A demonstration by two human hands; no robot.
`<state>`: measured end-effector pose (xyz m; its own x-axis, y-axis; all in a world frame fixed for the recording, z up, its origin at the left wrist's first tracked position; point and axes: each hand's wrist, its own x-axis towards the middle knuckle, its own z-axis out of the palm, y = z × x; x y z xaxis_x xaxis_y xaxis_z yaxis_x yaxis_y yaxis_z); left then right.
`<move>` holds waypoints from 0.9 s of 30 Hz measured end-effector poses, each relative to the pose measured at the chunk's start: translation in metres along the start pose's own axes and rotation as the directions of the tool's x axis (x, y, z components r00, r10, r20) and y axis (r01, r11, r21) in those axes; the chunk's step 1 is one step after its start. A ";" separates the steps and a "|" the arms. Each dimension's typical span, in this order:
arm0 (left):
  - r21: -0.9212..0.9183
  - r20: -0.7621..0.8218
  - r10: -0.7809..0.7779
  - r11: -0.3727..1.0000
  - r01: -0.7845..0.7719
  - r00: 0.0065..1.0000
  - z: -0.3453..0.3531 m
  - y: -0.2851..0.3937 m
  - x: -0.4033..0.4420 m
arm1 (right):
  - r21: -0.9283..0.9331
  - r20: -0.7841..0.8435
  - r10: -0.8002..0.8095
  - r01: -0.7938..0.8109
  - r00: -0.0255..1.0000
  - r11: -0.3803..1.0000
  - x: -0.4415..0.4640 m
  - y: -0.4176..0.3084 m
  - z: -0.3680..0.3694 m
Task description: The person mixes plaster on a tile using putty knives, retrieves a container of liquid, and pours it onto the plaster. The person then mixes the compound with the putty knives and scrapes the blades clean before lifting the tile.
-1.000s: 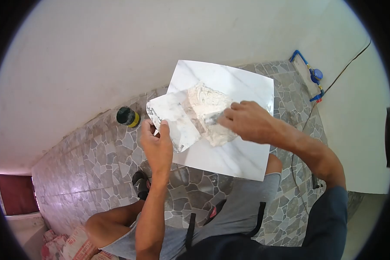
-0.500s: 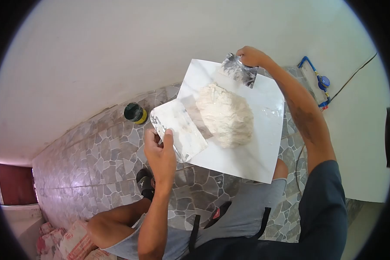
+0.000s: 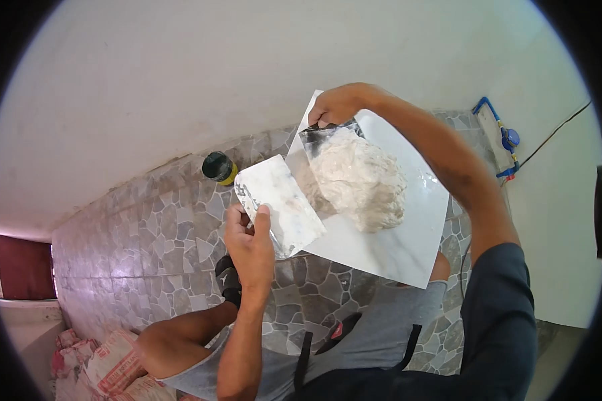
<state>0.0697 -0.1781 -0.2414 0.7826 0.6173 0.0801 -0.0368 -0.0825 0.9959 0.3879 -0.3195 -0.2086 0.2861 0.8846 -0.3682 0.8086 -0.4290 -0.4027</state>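
Shorts (image 3: 388, 327) in grey are nearest us, at the near side of the white board (image 3: 408, 257). Left of that board, our left hand (image 3: 251, 244) grips a white-smeared plate (image 3: 284, 204), thumb on top and fingers curled at its edge; the plate overlaps the board's left side. On the board's middle sits a mound of pale paste (image 3: 364, 180). Toward the board's far corner, our right hand (image 3: 341, 105) clasps a metal scraper (image 3: 318, 138), fingers closed around its top, the blade against the mound. Beyond the board's left side stands a dark, yellow-banded tub (image 3: 219, 167). Farther off, right of the board, we see a blue meter (image 3: 510, 138).
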 end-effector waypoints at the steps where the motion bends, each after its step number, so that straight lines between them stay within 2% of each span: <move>1: 0.018 -0.004 -0.007 1.000 0.007 1.000 -0.001 -0.001 0.001 | -0.015 -0.011 0.005 -0.005 1.000 1.000 -0.017 -0.014 -0.005; 3: 0.000 -0.007 -0.030 1.000 0.030 1.000 -0.002 0.001 0.003 | -0.042 -0.034 0.028 -0.029 0.999 0.999 -0.048 -0.035 -0.005; 6: 0.003 -0.003 -0.057 0.998 0.057 0.998 -0.005 0.000 0.007 | -0.186 -0.202 -0.174 0.137 0.964 0.973 -0.094 -0.041 0.019; 10: -0.047 -0.033 -0.024 0.999 0.022 0.999 -0.004 -0.003 0.012 | -0.441 -0.161 -0.200 0.111 0.966 0.891 -0.150 -0.083 0.045; 11: -0.060 -0.037 -0.026 0.998 0.023 0.999 -0.005 -0.003 0.012 | -0.469 -0.131 -0.167 0.088 0.977 0.879 -0.162 -0.093 0.043; 14: -0.149 -0.040 -0.044 0.988 0.038 0.998 -0.006 0.003 0.012 | -0.461 -0.176 -0.094 0.002 0.980 0.887 -0.170 -0.098 0.029; 15: -0.174 -0.041 -0.058 0.983 0.050 0.997 -0.007 0.003 0.012 | -0.452 -0.296 -0.175 0.024 0.939 0.892 -0.167 -0.080 0.033; 16: -0.198 -0.042 -0.073 0.978 0.064 0.996 -0.008 0.003 0.011 | -0.418 -0.253 -0.058 -0.055 0.966 0.907 -0.159 -0.083 0.018; 18: -0.247 -0.050 -0.110 0.964 0.094 0.993 -0.012 0.003 0.009 | -0.375 -0.341 -0.086 -0.052 0.936 0.926 -0.132 -0.070 0.002; 20: -0.296 -0.062 -0.151 0.947 0.126 0.987 -0.017 0.000 0.007 | -0.122 -0.269 -0.082 0.051 0.960 0.991 -0.089 -0.045 -0.015; 22: -0.357 -0.066 -0.185 0.922 0.150 0.980 -0.022 0.003 0.002 | -0.167 -0.248 -0.026 -0.017 0.968 0.986 -0.048 -0.049 -0.027; 27: -0.459 -0.091 -0.231 0.873 0.165 0.969 -0.042 0.007 -0.006 | -0.229 -0.091 -0.296 0.269 0.951 0.936 0.050 -0.053 -0.016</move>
<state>0.0384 -0.1492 -0.2336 0.7100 0.6883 -0.1485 -0.1887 0.3892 0.9016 0.3680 -0.2494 -0.1922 0.0798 0.9848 -0.1545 0.9511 -0.1216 -0.2838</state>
